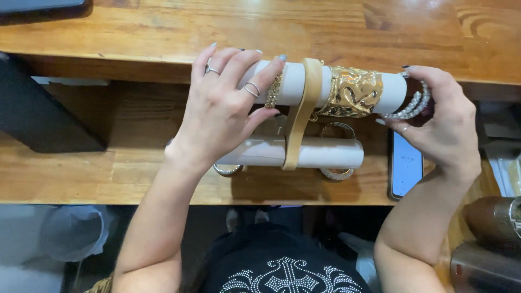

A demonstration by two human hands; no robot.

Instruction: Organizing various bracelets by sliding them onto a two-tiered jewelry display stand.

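Two display rolls lie crosswise on the bench (70,173), the upper roll (293,81) nearer its far edge and raised, the lower roll (320,153) just before it. On the upper roll sit, from left to right, a chain bracelet (273,91), a wide cuff (351,92) and a bead bracelet (412,106) at its right end. A strap (301,116) hangs across both rolls. A hoop (336,173) rings the lower roll. A phone (406,165) lies at the bench's near edge, right of the rolls.
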